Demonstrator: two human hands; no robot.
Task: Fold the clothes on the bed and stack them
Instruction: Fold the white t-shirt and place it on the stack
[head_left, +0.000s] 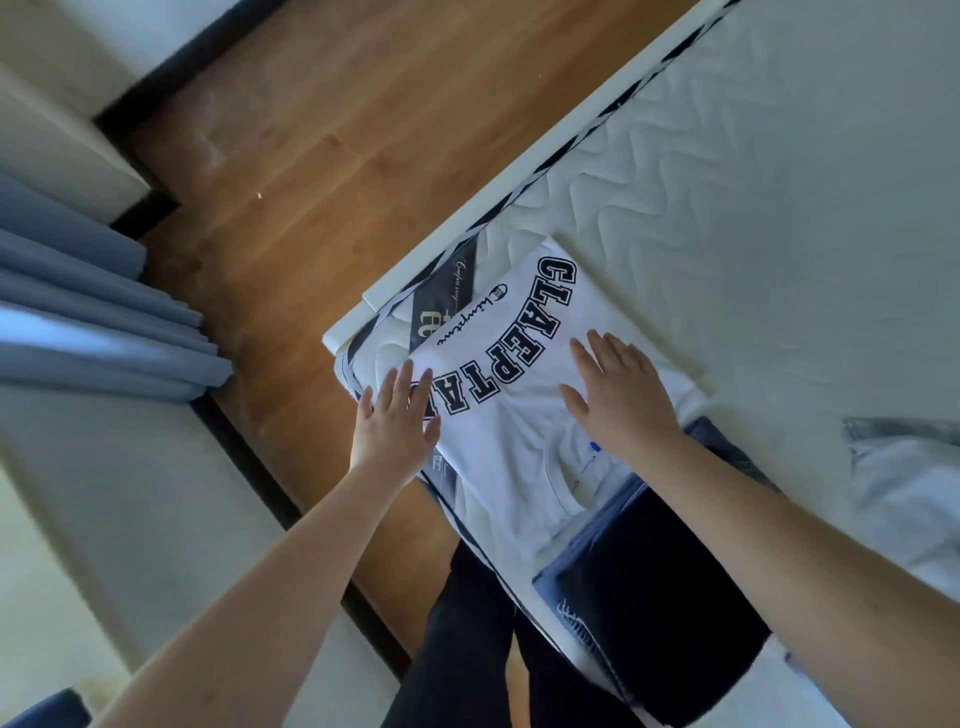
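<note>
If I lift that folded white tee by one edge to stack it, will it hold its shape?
Probably not: the white tee looks like thin, soft knit, so it would likely droop and unfold. It seems light. Both hands, left and right, lie flat on it; sliding them under both sides would likely keep the fold.

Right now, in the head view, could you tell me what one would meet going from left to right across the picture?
Blue curtain → wooden floor → left hand → white T-shirt → right hand → light denim garment.
</note>
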